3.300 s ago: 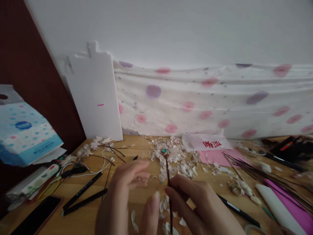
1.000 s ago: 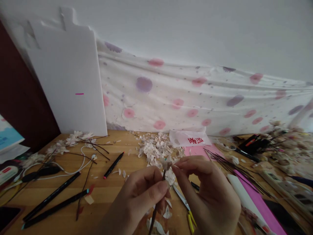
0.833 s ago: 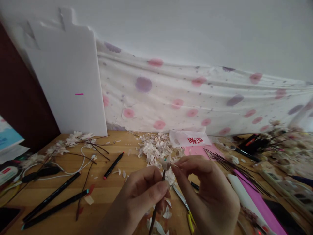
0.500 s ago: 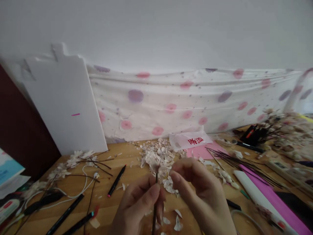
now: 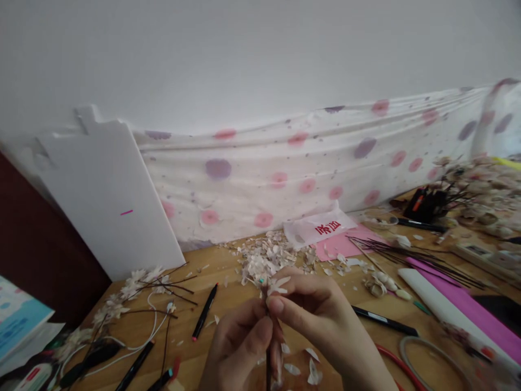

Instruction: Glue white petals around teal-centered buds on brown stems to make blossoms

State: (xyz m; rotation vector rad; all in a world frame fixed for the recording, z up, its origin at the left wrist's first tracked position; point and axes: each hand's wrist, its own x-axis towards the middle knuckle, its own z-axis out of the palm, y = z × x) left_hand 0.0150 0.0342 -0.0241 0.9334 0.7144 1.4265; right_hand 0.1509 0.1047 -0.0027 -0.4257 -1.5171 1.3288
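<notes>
My left hand (image 5: 242,342) is closed around a thin dark flower stem (image 5: 268,372), held upright at the bottom centre. At the stem's top sits a small pale flower head (image 5: 264,290) with a speck of green. My right hand (image 5: 321,315) pinches at the flower head with thumb and forefinger, where a whitish petal (image 5: 281,284) sticks out. The fingertips hide just where petal and stem meet. Behind the hands lies a heap of pale dried petals (image 5: 271,255), and loose petals (image 5: 314,373) are scattered below them.
Pens (image 5: 205,312), a white cable (image 5: 152,331) and finished-looking pale flowers (image 5: 136,285) lie left. A white foam board (image 5: 118,217) leans behind them. On the right are dark stems (image 5: 391,255), pink paper (image 5: 345,247), a magenta sheet (image 5: 459,304) and a black marker (image 5: 385,321).
My right hand has moved in from beside the stem to its top, and its fingers now touch the flower head. The view has tilted slightly; my left hand keeps its hold.
</notes>
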